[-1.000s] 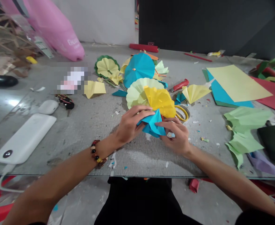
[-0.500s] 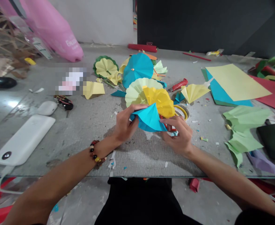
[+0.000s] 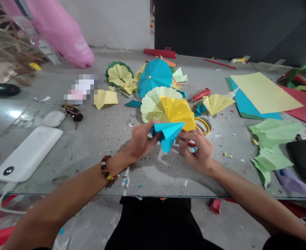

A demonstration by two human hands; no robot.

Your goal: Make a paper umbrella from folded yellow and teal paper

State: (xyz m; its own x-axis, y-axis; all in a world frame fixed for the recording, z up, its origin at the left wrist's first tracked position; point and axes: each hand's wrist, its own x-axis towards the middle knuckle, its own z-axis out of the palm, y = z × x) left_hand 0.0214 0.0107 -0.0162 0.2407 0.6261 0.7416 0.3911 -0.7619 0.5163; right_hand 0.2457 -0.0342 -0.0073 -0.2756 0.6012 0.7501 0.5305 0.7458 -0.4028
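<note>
A creased piece of blue paper [image 3: 168, 133] is pinched in my left hand [image 3: 142, 140], its folds pointing right and down. My right hand [image 3: 197, 149] is at the right edge of the blue paper, thumb and index finger close together; whether they grip it is too small to tell. Just beyond the hands lie a yellow pleated paper fan [image 3: 178, 113] and a pale green scalloped paper disc [image 3: 153, 104]. A round blue paper piece [image 3: 155, 77] sits farther back. Yellow-handled scissors [image 3: 205, 125] lie partly hidden behind my right hand.
A red-handled cutter [image 3: 201, 94] and a pale yellow fan [image 3: 217, 103] are behind the right hand. Coloured sheets [image 3: 266, 92] and crumpled green paper [image 3: 272, 142] lie right. A white power bank [image 3: 27, 154], keys [image 3: 75, 114] and a pink bottle [image 3: 61, 31] are left.
The blue paper has turned and its shape has changed, with a point now to the right and a flap hanging down. My right fingers have drawn slightly back from its face.
</note>
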